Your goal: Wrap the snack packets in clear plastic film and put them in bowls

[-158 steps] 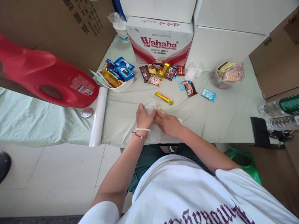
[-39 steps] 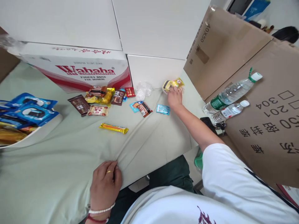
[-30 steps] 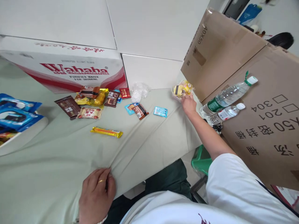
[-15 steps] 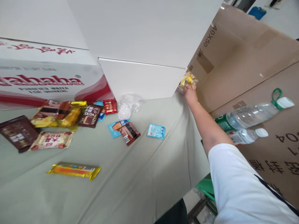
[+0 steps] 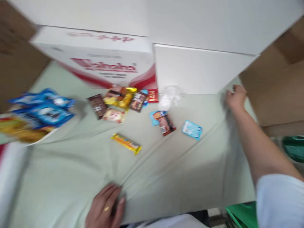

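Pale green cloth [image 5: 166,172] is touched by the left hand [image 5: 105,207], thumb parted from fingers, and is best kept undragged while the right hand [image 5: 237,97], well apart with fingers loosely spread on nothing visible, is held beyond the blue packet [image 5: 192,130] lying between them.

A slim yellow bar [image 5: 126,143] lies flat on the bench [image 5: 166,180], slanting, its right end nearer the front edge; an orange band runs along it. Well apart to its right, a light-blue packet [image 5: 193,130] lies flat, similarly slanted, whitish toward its left end, print blurred.
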The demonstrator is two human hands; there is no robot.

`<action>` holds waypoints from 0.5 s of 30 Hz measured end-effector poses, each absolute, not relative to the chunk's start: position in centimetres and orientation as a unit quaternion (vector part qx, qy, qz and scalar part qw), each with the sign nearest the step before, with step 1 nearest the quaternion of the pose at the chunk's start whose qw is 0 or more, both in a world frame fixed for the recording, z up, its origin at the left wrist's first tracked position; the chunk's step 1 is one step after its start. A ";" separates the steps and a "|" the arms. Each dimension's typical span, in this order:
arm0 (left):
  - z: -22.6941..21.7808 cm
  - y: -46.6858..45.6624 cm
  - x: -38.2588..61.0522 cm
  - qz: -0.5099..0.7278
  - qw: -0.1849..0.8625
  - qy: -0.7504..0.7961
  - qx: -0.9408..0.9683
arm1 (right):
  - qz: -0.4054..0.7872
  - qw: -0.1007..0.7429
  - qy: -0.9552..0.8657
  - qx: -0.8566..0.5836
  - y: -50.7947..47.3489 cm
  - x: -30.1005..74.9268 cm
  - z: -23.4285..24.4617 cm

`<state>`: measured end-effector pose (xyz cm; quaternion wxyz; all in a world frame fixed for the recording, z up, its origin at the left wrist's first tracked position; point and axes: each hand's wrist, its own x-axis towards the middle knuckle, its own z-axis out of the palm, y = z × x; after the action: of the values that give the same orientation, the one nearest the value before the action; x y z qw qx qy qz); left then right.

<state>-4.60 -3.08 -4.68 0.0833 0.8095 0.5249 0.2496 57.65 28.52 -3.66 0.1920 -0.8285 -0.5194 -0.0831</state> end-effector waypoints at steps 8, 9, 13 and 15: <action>0.5 2.1 -5.7 0.306 0.009 0.548 0.779 | -0.035 0.171 -0.673 -0.719 12.4 50.9 -7.1; 0.9 3.8 -7.0 0.304 -0.046 0.578 0.756 | -0.041 0.162 -0.686 -0.708 10.3 49.8 -7.0; 0.8 12.2 -12.7 0.194 -0.105 0.742 0.634 | -0.074 0.146 -0.717 -0.678 4.4 46.8 -6.9; 0.1 15.5 -14.7 0.129 -0.044 0.784 0.605 | -0.091 0.147 -0.721 -0.671 3.2 46.2 -7.1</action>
<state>-14.68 15.52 0.11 -0.0443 0.6051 0.7845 0.1286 46.15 3.24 -7.11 0.1472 -0.6706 -0.7214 -0.0907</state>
